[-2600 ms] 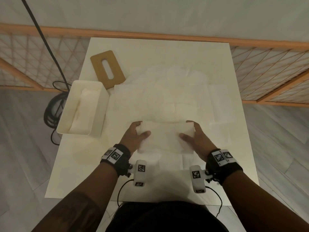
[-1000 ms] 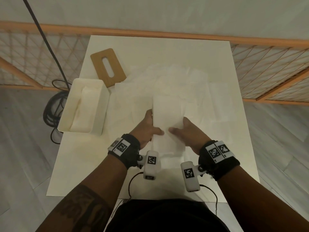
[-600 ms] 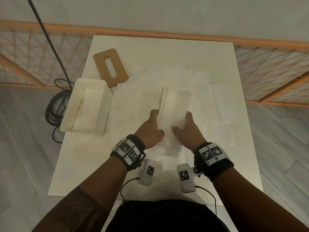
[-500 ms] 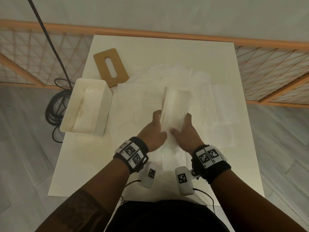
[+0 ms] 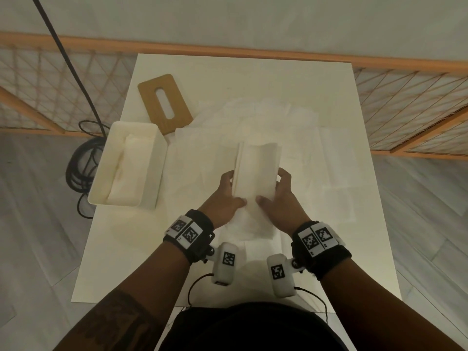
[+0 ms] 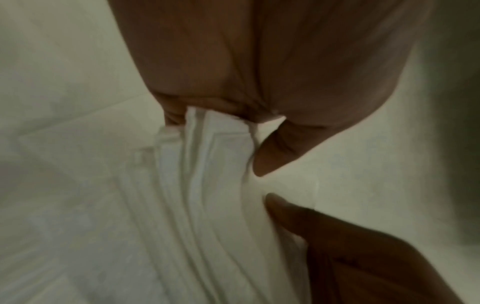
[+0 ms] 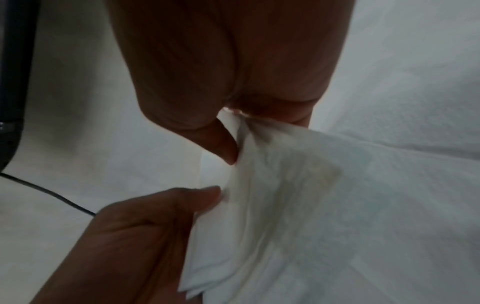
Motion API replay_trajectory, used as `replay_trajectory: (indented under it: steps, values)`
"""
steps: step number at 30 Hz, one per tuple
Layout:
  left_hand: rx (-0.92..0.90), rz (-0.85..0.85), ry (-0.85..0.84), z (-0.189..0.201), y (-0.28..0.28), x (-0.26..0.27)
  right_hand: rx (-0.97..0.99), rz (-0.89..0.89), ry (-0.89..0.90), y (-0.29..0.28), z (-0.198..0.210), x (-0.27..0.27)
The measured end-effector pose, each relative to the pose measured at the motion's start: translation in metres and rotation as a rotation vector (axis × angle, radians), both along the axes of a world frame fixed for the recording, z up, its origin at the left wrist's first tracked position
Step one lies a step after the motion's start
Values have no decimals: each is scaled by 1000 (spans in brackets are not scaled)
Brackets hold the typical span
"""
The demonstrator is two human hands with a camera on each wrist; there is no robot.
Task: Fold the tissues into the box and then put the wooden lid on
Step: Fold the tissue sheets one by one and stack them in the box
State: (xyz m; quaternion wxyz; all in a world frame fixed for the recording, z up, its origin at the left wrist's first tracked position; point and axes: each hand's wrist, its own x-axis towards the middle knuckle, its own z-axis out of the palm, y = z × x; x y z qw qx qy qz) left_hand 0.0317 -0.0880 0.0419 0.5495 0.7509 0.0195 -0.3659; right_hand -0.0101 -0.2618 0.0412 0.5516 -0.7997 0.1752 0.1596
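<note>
hands: left hand (image 5: 222,198) and right hand (image 5: 279,198) both grip the folded tissue stack (image 5: 255,173), raised over loose tissues (image 5: 304,138)
nearby: box (image 5: 157,163) (partly filled) left; wooden lid (image 5: 164,102) behind it
hidden: fingertips under stack

Wooden lid (image 5: 164,103) lies behind box (image 5: 159,173), tissues (image 5: 255,127) right.

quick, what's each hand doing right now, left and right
Left hand: closed, gripping the left edge of the folded tissue stack.
Right hand: closed, gripping the stack's right edge.
</note>
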Motion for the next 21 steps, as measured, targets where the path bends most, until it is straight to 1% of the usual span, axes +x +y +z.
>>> replay_trajectory:
  steps: [2,5,7,9,12,13,16,17,19,21]
  values:
    - [75,-32,-74,1,2,3,20,-7,-25,7,2,1]
    - [119,49,-178,9,17,7,68,-13,-99,17,13,6]
    - [148,133,-276,17,39,10,92,58,-115,30,23,15]
    - [166,199,-351,25,68,15,120,183,-90,49,32,29]
    - [174,261,-398,40,121,24,270,262,-30,88,46,52]
    - [175,269,-408,45,139,28,289,282,-28,103,51,60]
    - [160,207,-395,60,194,41,292,345,-50,148,56,83]
    - [184,178,-387,62,210,45,278,367,-64,162,55,90]
    - [291,137,-404,60,237,56,223,415,-96,190,52,102]
    - [431,124,-454,52,254,65,115,468,-138,212,47,113]
